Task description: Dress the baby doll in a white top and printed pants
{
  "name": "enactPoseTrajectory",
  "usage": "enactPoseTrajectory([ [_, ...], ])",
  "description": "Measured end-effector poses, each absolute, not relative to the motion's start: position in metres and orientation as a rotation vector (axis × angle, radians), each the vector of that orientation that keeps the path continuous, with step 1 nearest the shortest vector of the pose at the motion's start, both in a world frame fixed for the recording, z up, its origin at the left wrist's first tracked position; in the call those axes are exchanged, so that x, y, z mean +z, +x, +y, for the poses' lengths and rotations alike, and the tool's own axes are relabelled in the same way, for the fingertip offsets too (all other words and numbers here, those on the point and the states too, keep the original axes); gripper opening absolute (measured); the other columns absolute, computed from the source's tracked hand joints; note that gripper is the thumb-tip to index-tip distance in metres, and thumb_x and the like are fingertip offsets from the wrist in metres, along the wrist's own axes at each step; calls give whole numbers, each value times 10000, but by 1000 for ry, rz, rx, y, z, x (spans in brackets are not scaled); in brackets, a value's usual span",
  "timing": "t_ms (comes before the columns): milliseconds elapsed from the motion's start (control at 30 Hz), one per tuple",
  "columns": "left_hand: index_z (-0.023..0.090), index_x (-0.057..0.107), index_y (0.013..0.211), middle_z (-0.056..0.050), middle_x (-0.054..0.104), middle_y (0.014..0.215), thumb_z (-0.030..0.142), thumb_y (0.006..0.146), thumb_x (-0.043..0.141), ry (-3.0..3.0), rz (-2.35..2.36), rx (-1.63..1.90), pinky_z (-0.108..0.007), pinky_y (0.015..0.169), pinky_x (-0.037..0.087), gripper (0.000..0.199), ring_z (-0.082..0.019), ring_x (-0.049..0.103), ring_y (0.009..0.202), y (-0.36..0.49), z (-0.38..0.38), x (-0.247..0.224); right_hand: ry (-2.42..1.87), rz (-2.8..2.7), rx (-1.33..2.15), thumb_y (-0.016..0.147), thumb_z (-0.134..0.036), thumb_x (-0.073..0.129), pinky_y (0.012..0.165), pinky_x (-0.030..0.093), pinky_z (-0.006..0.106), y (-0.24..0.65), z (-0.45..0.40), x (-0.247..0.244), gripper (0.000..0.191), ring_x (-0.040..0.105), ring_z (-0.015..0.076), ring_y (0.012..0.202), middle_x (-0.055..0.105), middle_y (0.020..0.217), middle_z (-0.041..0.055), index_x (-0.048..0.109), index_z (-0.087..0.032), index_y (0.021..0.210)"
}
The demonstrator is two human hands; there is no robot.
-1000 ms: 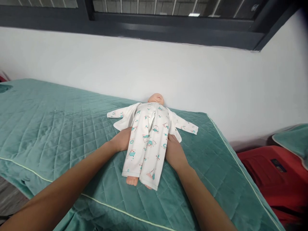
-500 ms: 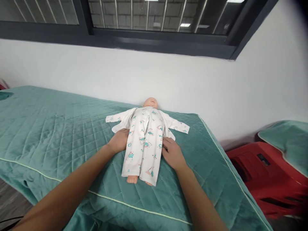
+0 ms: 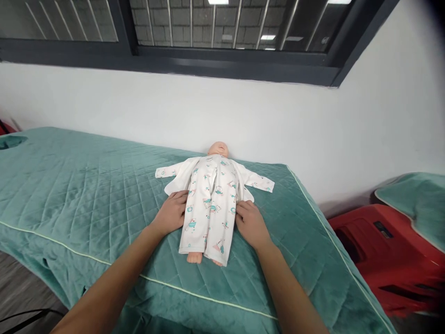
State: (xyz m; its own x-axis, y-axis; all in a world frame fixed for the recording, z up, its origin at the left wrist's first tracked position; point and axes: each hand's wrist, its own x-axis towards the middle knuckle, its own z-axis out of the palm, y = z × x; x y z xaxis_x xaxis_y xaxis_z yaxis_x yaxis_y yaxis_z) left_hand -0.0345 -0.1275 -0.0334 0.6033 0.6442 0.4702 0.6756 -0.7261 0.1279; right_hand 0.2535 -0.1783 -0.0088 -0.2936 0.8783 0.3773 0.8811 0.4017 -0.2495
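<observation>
A baby doll (image 3: 218,149) lies on its back on the green quilted bed cover, head toward the wall. White printed baby trousers (image 3: 212,208) cover its legs and lie up over its torso, with the toes showing below the cuffs. An open baby shirt (image 3: 255,180) is spread under it, sleeves stretched out to both sides. My left hand (image 3: 173,212) is closed at the left edge of the trousers, about thigh height. Opposite it, my right hand (image 3: 252,223) has its fingers curled on the right edge. The fingertips of both hands are partly hidden by the cloth.
The quilted cover (image 3: 86,195) has a pale piped edge and drapes toward me. Behind the bed stands a white wall (image 3: 278,120) below a dark-framed barred window (image 3: 229,58). A red plastic stool (image 3: 389,255) with green cloth over it is at the right.
Both hands stay at the trouser sides, shifted only slightly. The doll and its clothes look nearly the same; the view has tilted a little.
</observation>
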Motion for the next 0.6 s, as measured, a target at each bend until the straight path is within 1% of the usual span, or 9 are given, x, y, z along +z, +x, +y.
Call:
enactPoseTrajectory([
  [100,226,730,1126,-89,668,1264,334,879,622,-2767,-1091,-770,-429,1015,432,290,-270,554,1228,-33,-126,-35,-1544,-2232,-75,875,-80,505,840,372,372,248,-183,-8,208,498,243,974,647,996,71,671,-182,948],
  [167,214,727,1119,-96,671,1247,312,882,609,-2763,-1055,-775,-418,1032,434,283,-257,571,1202,-32,-124,-35,-1539,-2255,-104,869,-89,531,886,361,386,245,-184,-8,259,486,259,1042,642,1090,82,660,-182,1074],
  [233,203,729,1095,-96,680,1219,271,891,578,-2761,-999,-783,-420,1072,415,262,-249,573,1205,-30,-119,-33,-1541,-2271,-113,856,-60,525,900,355,390,245,-183,-9,321,480,264,1068,638,1132,92,646,-173,1131],
  [300,205,726,1088,-91,686,1203,247,887,567,-2777,-948,-779,-435,1117,381,260,-251,560,1231,-28,-113,-30,-1560,-2270,-108,852,-35,511,885,354,387,246,-180,-11,327,480,264,1068,642,1129,93,653,-168,1114],
  [367,209,717,1109,-90,683,1206,248,868,587,-2806,-926,-764,-452,1137,361,277,-260,540,1262,-24,-104,-26,-1578,-2260,-101,850,-25,509,867,353,380,248,-178,-12,288,482,261,1057,648,1097,89,670,-169,1041],
  [500,192,707,1132,-110,666,1215,257,830,621,-2831,-946,-732,-458,1139,360,321,-274,516,1287,-19,-90,-23,-1548,-2225,-133,840,-16,522,834,346,367,251,-177,-13,224,483,244,993,656,982,71,672,-176,886],
  [600,189,706,1137,-111,665,1204,260,824,627,-2817,-979,-713,-449,1132,370,331,-271,527,1263,-18,-87,-24,-1488,-2191,-165,839,-13,521,800,338,356,252,-178,-13,212,477,225,930,646,881,45,650,-180,818],
])
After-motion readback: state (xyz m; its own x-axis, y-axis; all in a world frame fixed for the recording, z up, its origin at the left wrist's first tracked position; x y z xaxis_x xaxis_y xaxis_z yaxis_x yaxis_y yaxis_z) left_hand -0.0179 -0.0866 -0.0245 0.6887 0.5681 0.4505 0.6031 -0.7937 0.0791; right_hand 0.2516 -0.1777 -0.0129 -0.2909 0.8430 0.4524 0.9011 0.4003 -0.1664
